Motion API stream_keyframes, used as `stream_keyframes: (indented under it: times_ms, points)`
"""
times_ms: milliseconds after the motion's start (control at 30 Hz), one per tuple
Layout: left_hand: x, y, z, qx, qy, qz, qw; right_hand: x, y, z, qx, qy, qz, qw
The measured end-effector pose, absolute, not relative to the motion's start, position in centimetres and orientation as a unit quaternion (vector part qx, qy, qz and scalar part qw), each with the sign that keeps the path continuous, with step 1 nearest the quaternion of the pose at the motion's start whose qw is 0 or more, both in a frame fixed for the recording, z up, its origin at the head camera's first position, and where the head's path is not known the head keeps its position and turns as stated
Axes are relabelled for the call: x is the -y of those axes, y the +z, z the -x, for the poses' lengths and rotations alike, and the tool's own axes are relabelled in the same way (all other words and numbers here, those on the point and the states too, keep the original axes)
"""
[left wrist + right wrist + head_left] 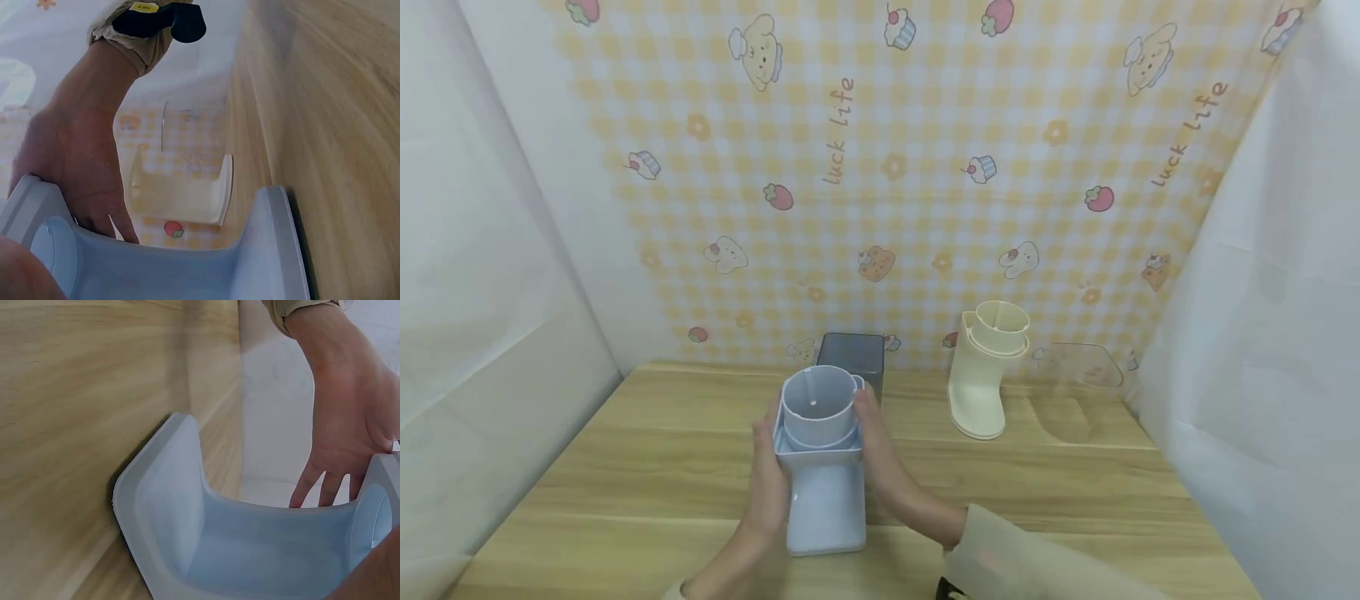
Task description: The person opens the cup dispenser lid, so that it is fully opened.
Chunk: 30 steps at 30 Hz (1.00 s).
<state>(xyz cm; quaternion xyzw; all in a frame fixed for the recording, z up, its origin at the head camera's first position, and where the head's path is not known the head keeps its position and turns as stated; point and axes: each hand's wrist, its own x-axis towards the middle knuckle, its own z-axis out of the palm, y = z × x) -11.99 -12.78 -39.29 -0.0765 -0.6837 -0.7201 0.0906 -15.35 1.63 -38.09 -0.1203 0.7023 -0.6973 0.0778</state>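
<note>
A light-blue plastic stand (826,508) has a round cup-like socket on top, a curved back and a flat foot. From either side, my left hand (767,483) and my right hand (883,467) grip its upper part. Some fingers are hidden behind it in the head view. In the left wrist view, the right hand (78,156) lies along the stand's far side. The right wrist view shows the left hand (350,406) against the opposite side. The foot is close to the tabletop; I cannot tell whether it touches.
Behind the blue stand is a dark, see-through box (852,352). A cream stand (977,392) of similar shape stands upright at the back right, with a clear container (1086,367) beside it. White sheets flank the wooden table (662,467), and a patterned cloth (925,208) hangs behind.
</note>
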Motion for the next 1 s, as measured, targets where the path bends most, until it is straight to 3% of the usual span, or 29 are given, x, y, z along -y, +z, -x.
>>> stream_keyframes:
  times_ms: [400,600,767,1000]
  points:
    - [20.8,-37.1,17.1,0.701,-0.692,0.052,0.163,7.5,-35.7,20.8,-0.732,-0.674,0.089,0.036]
    - [24.6,-37.0,21.1,0.687,-0.714,0.034,0.134,11.7,-35.8,24.6,-0.742,-0.667,0.065,0.008]
    - [26.6,-37.0,25.1,0.678,-0.718,0.030,0.154,14.1,-35.9,28.2,-0.754,-0.652,0.070,-0.016]
    - [28.8,-39.0,27.6,0.673,-0.726,0.008,0.138,16.4,-37.6,30.4,-0.754,-0.655,0.046,0.025]
